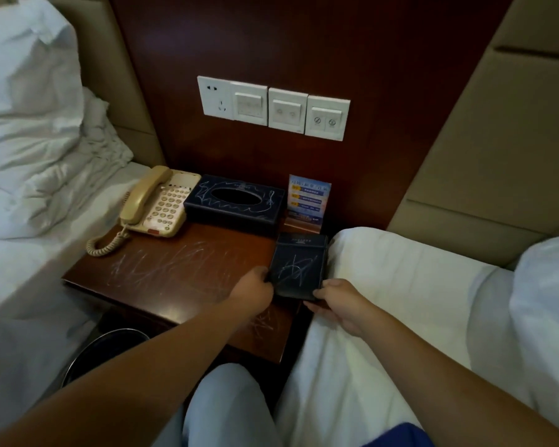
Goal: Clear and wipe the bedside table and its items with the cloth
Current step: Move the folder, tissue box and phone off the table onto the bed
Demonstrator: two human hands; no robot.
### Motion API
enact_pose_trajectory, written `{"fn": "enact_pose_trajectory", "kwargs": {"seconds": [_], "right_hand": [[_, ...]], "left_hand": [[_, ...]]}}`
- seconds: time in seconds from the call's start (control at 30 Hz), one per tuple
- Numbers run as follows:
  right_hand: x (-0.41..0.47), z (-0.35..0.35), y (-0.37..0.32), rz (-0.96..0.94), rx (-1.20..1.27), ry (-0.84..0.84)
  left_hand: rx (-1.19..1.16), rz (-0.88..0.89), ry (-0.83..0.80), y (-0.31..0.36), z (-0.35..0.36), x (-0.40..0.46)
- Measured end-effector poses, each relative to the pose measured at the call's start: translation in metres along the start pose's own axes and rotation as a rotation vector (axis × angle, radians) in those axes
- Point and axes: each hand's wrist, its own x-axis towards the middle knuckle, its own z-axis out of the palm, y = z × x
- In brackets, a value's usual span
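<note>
A dark wooden bedside table (162, 279) stands between two beds, its top covered in white scribble marks. At its right front lies a flat dark blue folder (299, 266) with white scribbles. My left hand (255, 290) grips the folder's near left corner and my right hand (339, 304) grips its near right corner. A beige telephone (158, 204) with a coiled cord sits at the back left. Beside it stands a dark blue tissue box (236, 204), also scribbled on. A small blue card stand (307, 201) stands at the back right. No cloth is in view.
White bedding (384, 301) lies tight against the table's right side, and a second bed with pillows (29, 140) borders the left. A dark bin (104, 350) stands on the floor below the table's front left. Wall switches (271, 106) sit above.
</note>
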Motion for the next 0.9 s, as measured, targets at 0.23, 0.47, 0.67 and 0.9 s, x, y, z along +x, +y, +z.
{"fn": "enact_pose_trajectory", "kwargs": {"seconds": [0.23,0.47,0.67,0.9], "right_hand": [[-0.056,-0.055,0.015,-0.056,-0.153,0.037],[-0.091,-0.114,0.037,-0.023,-0.303,0.116],[-0.107,-0.151,0.056,-0.009,-0.329,0.159],[-0.109,-0.166,0.058,-0.050,-0.434,0.183]], "left_hand": [[-0.068,0.021,-0.024,0.016,0.038,-0.044],[-0.066,0.025,-0.089,0.042,0.091,-0.083],[0.040,0.026,-0.172,0.055,0.127,-0.089],[0.072,0.097,-0.124,0.067,0.139,-0.097]]}}
